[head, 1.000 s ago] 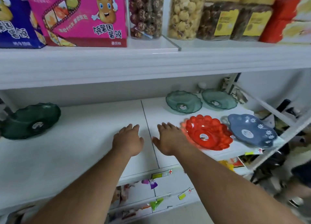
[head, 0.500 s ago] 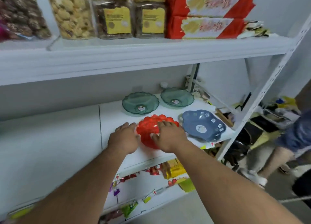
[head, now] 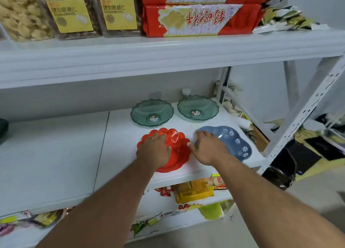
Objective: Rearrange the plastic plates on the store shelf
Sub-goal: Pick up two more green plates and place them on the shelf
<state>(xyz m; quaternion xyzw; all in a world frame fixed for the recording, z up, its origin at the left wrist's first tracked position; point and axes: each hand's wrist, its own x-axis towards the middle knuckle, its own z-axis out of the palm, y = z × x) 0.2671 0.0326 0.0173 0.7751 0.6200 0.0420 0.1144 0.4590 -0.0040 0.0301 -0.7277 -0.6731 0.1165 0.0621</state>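
A red scalloped plastic plate [head: 180, 151] lies near the front of the white middle shelf [head: 56, 154]. My left hand [head: 155, 151] rests palm down on its left half, fingers curled over the rim. To its right is a blue plate with white flowers [head: 236, 143]. My right hand [head: 207, 148] is at its left edge, thumb and fingers closed around the handle there. Two clear green plates [head: 152, 112] [head: 197, 107] sit side by side behind them. A dark green plate [head: 2, 130] peeks in at the far left edge.
The upper shelf [head: 168, 57] overhangs closely, carrying snack jars [head: 71, 14] and red boxes [head: 201, 20]. A white perforated upright [head: 302, 113] bounds the shelf on the right, with clutter beyond it. Packets [head: 194, 190] fill the lower shelf.
Both hands moved right. The left went from beside the red plate onto it; the right went from the red plate to the blue plate's left edge. The view also shifted right.
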